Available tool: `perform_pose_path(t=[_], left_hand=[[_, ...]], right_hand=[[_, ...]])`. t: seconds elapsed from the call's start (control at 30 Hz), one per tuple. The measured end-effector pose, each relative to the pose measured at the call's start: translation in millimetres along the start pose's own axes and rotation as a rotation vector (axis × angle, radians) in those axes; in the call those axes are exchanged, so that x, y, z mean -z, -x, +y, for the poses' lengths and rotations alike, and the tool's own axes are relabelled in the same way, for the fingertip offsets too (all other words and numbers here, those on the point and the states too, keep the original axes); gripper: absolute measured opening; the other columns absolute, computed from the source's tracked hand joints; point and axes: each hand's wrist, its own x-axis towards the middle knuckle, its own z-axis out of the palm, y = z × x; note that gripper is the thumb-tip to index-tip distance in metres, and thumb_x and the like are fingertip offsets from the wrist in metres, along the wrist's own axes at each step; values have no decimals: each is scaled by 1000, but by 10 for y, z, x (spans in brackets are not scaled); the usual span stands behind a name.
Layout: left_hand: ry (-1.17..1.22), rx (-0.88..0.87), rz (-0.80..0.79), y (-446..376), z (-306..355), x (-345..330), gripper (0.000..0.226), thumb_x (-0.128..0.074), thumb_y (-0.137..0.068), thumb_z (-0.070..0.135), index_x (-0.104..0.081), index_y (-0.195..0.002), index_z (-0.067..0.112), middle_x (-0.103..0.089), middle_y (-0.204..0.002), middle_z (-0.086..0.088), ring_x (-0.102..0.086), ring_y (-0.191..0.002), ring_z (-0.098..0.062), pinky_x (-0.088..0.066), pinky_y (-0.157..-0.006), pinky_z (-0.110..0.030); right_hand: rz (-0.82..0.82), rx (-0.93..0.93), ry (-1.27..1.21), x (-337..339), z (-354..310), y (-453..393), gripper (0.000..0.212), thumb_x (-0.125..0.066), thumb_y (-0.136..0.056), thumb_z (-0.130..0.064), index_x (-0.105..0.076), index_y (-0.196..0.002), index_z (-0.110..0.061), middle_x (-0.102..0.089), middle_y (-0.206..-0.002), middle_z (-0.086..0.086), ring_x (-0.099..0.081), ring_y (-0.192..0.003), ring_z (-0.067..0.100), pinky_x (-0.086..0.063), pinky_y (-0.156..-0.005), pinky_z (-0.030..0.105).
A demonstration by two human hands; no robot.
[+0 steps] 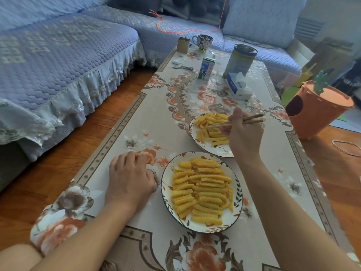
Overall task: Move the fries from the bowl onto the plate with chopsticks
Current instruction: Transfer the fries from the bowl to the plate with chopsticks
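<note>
Two white floral-rimmed dishes hold crinkle-cut fries on the table. The near dish point(166, 184) carries a broad layer of fries point(203, 190). The far dish point(220, 150) holds a smaller heap of fries point(213, 133). My right hand point(242, 133) grips wooden chopsticks point(218, 124) above the far dish, their tips pointing left and reaching down among its fries. Whether a fry is pinched between the tips I cannot tell. My left hand point(130, 177) rests on the tablecloth just left of the near dish, fingers loosely bent, holding nothing.
Farther up the table stand a tissue box point(237, 86), a milk carton point(207, 70), a tall tin point(241, 58), a mug point(203, 41) and keys point(182, 66). An orange carrot-shaped bin point(316, 112) sits at the right edge. A blue sofa point(58, 65) runs along the left.
</note>
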Motion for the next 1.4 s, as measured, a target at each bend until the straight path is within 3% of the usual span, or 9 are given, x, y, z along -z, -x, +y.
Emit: perform_pose_path(t=[0.13,0.27,0.4,0.53,0.8,1.0,1.2,1.4], left_hand=[[8,0,10,-2,5,10,40,-43,-83,32,-61,-117,21,-59,-113,-6,-50,-109,-28,-40,-104,-48],[2,2,-2,4,16,26,41,-40,-84,32,-61,-118,21,-59,-113,-7,-50,-109,-29,-40,-104,-48],[-8,17,-7,-13,-35,12,42,-39,-85,34,-60,-119,21,-58,-115,-7,-49,-111,-28,-39,-106,-48],[-16,7,-17,23,33,27,42,-39,-86,34,-61,-119,20,-58,-115,-8,-49,-112,-29,-39,-107,-49],[-15,4,-15,14,30,22,42,-39,-85,34,-61,-118,19,-58,-113,-8,-49,-110,-30,-39,-105,-49],[-7,1,-2,24,30,16,39,-40,-85,31,-61,-116,16,-59,-110,-9,-50,-106,-30,-41,-103,-49],[-19,-6,-7,19,18,11,40,-40,-86,32,-61,-116,17,-59,-111,-7,-50,-106,-28,-42,-102,-48],[-26,-4,-3,4,21,3,40,-41,-84,31,-62,-114,16,-59,-110,-7,-51,-105,-30,-43,-101,-49]], right_hand=[[-20,-86,-182,354,-210,150,40,-51,-107,-31,-68,-83,-4,-71,-67,16,-73,-57,28,-65,-63,43],[-285,-144,-294,821,-342,455,45,-47,-108,-29,-65,-78,0,-68,-62,20,-69,-54,36,-62,-56,39],[-577,-185,-235,1014,-355,701,44,-51,-96,-37,-69,-71,-6,-65,-61,23,-66,-52,39,-59,-53,36],[-609,-175,-174,1153,-238,866,42,-52,-94,-40,-71,-73,-9,-66,-64,24,-67,-57,42,-59,-56,38],[-582,-134,-140,1214,-177,866,29,-65,-86,-36,-72,-73,-11,-64,-63,20,-66,-54,35,-58,-55,33],[-248,-195,-317,1268,-69,650,32,-51,-105,-22,-66,-87,-1,-66,-64,12,-71,-57,29,-61,-57,31],[-117,-135,-212,923,-25,302,34,-51,-107,-28,-69,-90,-5,-73,-73,18,-75,-69,33,-64,-67,35],[-45,-83,-117,384,40,49,38,-57,-104,-34,-69,-85,-4,-73,-75,21,-76,-65,31,-65,-63,37]])
